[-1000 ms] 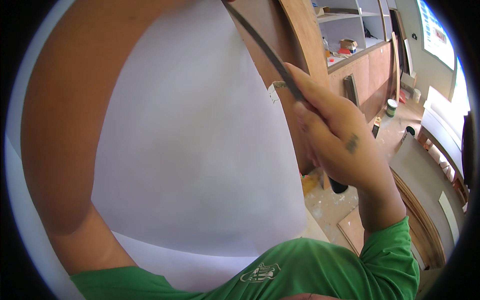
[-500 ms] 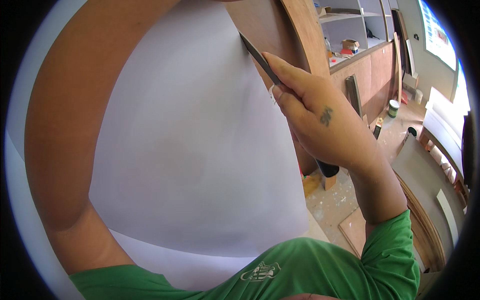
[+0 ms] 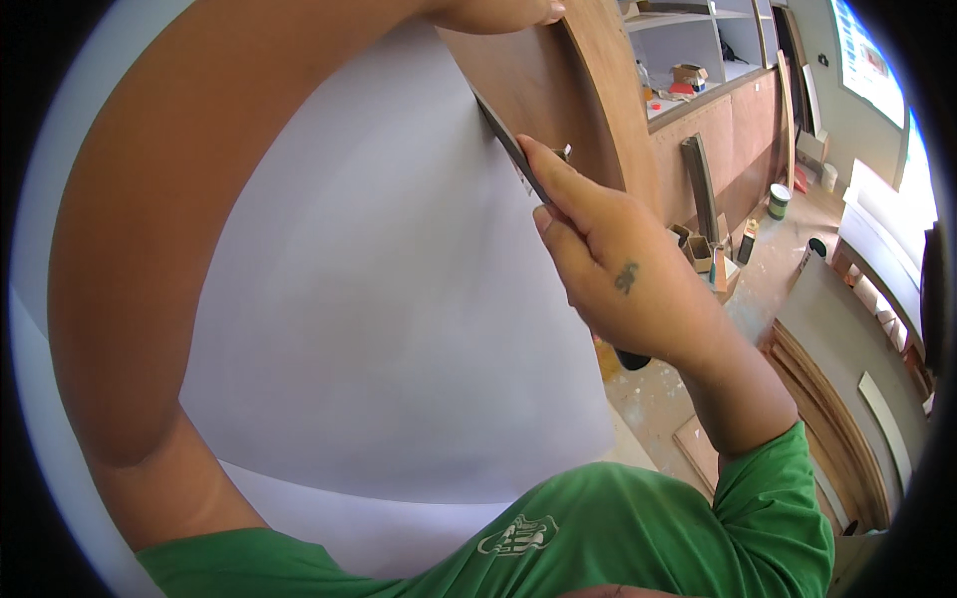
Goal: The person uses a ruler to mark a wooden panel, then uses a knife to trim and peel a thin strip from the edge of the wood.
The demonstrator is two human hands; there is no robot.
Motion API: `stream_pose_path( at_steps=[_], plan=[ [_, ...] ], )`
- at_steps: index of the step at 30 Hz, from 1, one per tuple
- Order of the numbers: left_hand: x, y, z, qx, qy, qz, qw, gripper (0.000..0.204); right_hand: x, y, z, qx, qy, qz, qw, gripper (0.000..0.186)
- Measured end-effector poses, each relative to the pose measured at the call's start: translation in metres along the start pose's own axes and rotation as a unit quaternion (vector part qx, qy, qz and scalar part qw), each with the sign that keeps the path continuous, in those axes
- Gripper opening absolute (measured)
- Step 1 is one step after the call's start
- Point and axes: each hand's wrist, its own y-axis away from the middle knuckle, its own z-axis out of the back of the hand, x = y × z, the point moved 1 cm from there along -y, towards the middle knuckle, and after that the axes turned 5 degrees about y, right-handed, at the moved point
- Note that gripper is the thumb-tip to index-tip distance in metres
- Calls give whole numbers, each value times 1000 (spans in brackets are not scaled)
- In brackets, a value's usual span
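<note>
The right hand [image 3: 620,267] was closed firmly around the dark flat tool [image 3: 510,143], whose long axis ran from eleven to five o'clock, its far end at the right edge of the white sheet [image 3: 379,269]. The sheet lay toward that hand's nine o'clock. The left hand [image 3: 493,14], farther off at eleven, was cropped; its grip I couldn't tell.
</note>
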Motion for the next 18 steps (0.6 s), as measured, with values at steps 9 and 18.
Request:
stream_pose_path(
  at_steps=[9, 18],
  plan=[
    [-62, 39, 18, 41, -30, 77, 996, 77, -8, 57, 19, 15, -7, 8, 1000, 55],
    [-22, 18, 2, 59, 32, -58, 996, 72, -10, 47, -4, 6, -2, 25, 1000, 55]
  ],
)
